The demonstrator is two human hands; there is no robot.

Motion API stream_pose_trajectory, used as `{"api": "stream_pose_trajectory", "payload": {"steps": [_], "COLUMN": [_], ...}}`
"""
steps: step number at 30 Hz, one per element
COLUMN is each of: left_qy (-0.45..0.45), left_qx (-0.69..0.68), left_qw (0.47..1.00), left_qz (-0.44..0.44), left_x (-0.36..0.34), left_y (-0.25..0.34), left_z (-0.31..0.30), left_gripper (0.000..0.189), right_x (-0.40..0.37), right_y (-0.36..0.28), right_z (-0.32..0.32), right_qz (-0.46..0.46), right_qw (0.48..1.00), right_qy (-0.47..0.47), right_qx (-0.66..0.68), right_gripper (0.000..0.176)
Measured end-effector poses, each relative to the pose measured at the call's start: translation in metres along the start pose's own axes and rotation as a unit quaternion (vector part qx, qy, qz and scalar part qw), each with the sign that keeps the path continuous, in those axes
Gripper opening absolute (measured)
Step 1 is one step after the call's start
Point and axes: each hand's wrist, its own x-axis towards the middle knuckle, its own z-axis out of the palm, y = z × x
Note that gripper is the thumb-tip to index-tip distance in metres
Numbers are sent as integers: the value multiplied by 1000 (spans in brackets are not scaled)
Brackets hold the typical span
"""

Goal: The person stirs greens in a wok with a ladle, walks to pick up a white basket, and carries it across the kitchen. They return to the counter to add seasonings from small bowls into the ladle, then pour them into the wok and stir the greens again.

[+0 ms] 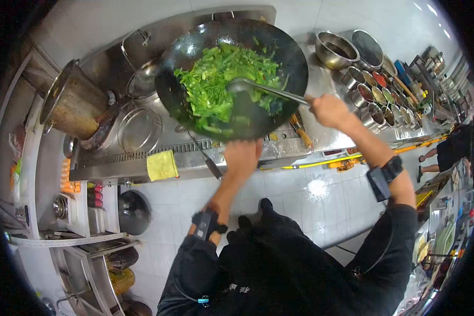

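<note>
A large black wok (pixel 168 87) is tilted over the stove, with chopped leafy greens (pixel 210 95) spread across its inside. My left hand (pixel 242 158) is closed at the near edge of the wok, its fingertips partly hidden. In my right hand (pixel 329 111), closed round the end of its long handle, is a metal ladle (pixel 276 91). The ladle's bowl rests among the greens near the middle of the wok.
Left of the wok stand a tall stockpot (pixel 79 105) and a round strainer (pixel 140 130). A yellow cloth (pixel 162 165) hangs over the stove's front edge. Seasoning tins (pixel 373 117) and a steel bowl (pixel 336 51) sit to the right. Another person (pixel 453 150) is at far right.
</note>
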Motion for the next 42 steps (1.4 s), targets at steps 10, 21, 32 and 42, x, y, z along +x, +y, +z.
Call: {"api": "stream_pose_trajectory", "payload": {"steps": [10, 21, 32, 42], "left_qy": [26, -7, 73, -71], "left_qx": [-68, -40, 1, -14], "left_qw": [997, 997, 996, 997], "left_qz": [-9, 58, 46, 32], "left_x": [38, -17, 46, 41], "left_y": [-4, 29, -41, -55], "left_z": [-73, -82, 5, 4], "left_gripper": [39, 19, 26, 21], "right_x": [-6, 13, 124, 205], "right_y": [-24, -27, 10, -99], "right_z": [-153, -54, -63, 24], "right_qz": [100, -55, 44, -37], "right_qw": [964, 997, 988, 978], "right_qy": [-199, -5, 21, -20], "right_qx": [145, 47, 149, 202], "right_gripper": [33, 30, 26, 35]}}
